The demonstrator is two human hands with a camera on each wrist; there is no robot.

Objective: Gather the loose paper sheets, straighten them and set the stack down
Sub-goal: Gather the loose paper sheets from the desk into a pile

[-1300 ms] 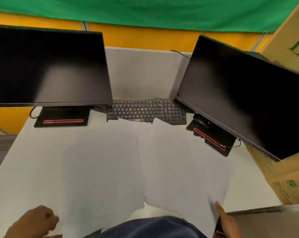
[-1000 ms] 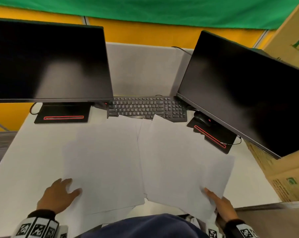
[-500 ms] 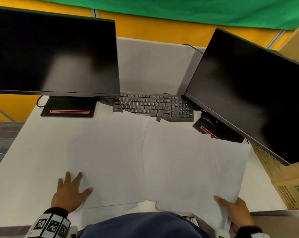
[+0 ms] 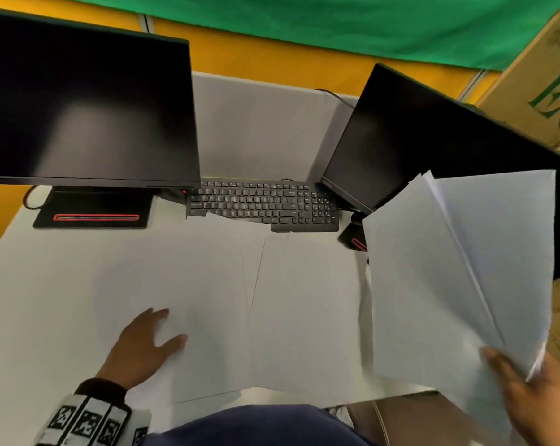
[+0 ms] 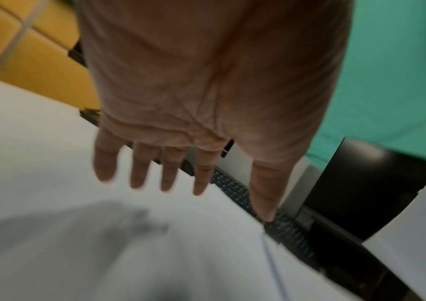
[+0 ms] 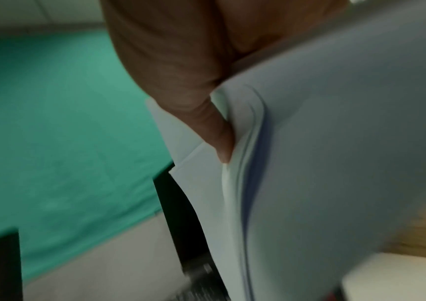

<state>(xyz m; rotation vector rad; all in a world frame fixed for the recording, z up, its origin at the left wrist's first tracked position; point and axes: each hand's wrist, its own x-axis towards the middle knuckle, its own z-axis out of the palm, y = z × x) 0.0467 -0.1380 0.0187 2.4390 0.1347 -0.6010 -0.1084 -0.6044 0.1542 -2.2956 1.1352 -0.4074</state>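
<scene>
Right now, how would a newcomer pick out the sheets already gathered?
Start at the right monitor. In front of its lower edge, a fanned bunch of white sheets is raised off the table, pinched by the right hand. The other sheets lie flat.

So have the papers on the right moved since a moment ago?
Yes. The right hand has lifted those papers off the desk; they now rise in front of the right monitor.
</scene>
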